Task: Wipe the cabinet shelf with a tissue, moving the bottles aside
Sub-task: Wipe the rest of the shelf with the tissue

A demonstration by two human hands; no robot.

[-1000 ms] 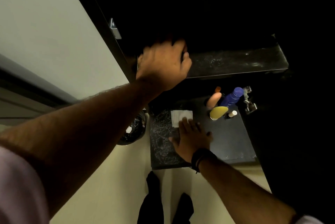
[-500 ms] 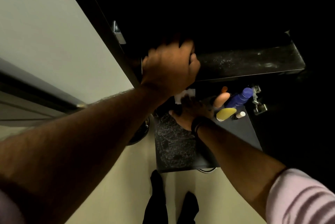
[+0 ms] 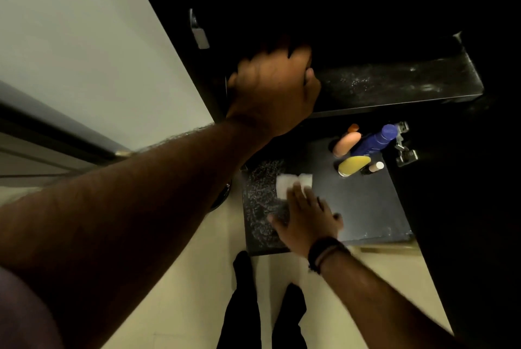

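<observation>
down from the head camera, looking over both bare arms into a dark cabinet. left hand (image 3: pixel 275 89) up on the front left end of the upper shelf (image 3: pixel 400 84), fingers curled over its edge and gripping it, fingertips lost in the dark behind. dusty pale smears across that upper shelf's top.

lower down, right hand (image 3: pixel 306 217) laid flat, palm down, on the lower shelf (image 3: pixel 363 204), fingers stretched out and loose rather than clenched, fingertips pressing on a folded white tissue (image 3: pixel 293 182). tissue flat on the shelf surface, half covered by those fingers, sitting just right of a patch of whitish speckled marks (image 3: pixel 260 202) along the shelf's left side. dark band (image 3: pixel 324 252) around the right wrist.

bottles gathered at the back right corner of the lower shelf, well apart from the tissue: a peach-coloured bottle (image 3: pixel 346 143), a blue bottle (image 3: pixel 376 139) just beside it, a yellow bottle (image 3: pixel 353 165) in front of them, and a small pale-capped bottle (image 3: pixel 376 166) touching or nearly touching the yellow one. metal hinge (image 3: pixel 404 148) on the cabinet wall right of the bottles; another hinge (image 3: pixel 198 35) on the left door edge near the top.

pale floor (image 3: pixel 197 278) below, with dark trouser legs (image 3: pixel 239 300) at the bottom centre.
</observation>
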